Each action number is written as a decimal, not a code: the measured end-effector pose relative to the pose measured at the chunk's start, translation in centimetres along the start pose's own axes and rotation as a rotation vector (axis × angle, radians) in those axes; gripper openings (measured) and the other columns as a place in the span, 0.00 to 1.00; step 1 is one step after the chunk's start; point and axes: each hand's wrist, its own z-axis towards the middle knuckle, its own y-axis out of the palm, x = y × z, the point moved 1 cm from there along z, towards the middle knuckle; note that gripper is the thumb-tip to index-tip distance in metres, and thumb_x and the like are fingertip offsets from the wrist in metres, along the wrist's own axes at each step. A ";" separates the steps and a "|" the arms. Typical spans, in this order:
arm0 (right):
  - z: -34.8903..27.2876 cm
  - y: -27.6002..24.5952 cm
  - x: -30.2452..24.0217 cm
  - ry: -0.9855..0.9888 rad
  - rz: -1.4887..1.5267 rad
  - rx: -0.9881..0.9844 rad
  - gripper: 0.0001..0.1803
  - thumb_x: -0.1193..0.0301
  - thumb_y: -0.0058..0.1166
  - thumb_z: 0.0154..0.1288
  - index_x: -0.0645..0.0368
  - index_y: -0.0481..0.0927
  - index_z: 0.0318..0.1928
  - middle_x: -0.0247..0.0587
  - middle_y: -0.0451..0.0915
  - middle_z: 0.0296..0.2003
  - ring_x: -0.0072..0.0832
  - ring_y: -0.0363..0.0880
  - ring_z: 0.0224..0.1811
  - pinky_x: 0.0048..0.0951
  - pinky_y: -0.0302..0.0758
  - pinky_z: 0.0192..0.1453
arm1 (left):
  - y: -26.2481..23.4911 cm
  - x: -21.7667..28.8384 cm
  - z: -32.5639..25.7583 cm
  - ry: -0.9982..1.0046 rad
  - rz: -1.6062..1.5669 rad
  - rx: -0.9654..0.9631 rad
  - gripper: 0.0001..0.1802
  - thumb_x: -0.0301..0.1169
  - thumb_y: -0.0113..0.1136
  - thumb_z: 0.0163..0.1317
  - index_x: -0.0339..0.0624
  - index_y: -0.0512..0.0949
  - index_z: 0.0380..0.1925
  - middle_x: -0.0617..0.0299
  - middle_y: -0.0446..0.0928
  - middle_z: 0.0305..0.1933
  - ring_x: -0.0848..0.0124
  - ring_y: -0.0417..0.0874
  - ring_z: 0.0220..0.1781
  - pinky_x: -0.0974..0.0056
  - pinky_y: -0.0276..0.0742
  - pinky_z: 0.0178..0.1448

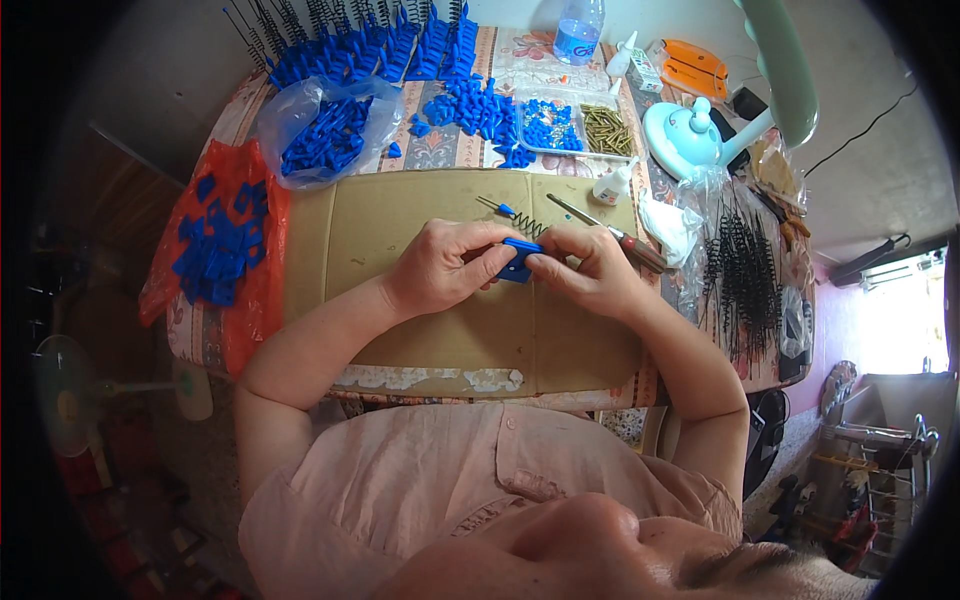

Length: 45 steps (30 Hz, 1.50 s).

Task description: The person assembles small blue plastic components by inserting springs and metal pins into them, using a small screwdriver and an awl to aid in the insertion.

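Over the cardboard sheet [400,345], both hands meet at a small flat blue plastic part [517,268]. My left hand [450,262] pinches its left side between thumb and fingers. From the other side, my right hand [592,270] grips it with thumb and forefinger. Just beyond the fingertips lies a black coil spring [528,226], and beside it a thin rod with a blue tip [506,210]. The fingers cover part of the blue part and perhaps the near end of the spring.
A screwdriver [630,243] and white glue bottle [613,185] lie right of centre. Blue pieces fill a red bag [265,300] and a clear bag [385,100]. A clear tray [575,153] holds small parts and brass screws. Black springs [742,280] and a lamp [685,140] stand right.
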 end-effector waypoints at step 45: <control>0.2 -0.1 -0.2 -0.228 -0.346 -0.008 0.11 0.66 0.61 0.56 0.59 0.74 0.27 0.44 0.76 0.20 0.43 0.77 0.23 0.40 0.71 0.26 | 0.1 0.4 0.2 0.020 0.152 -0.082 0.13 0.27 0.59 0.59 0.36 0.78 0.44 0.48 0.80 0.31 0.59 0.83 0.29 0.62 0.77 0.34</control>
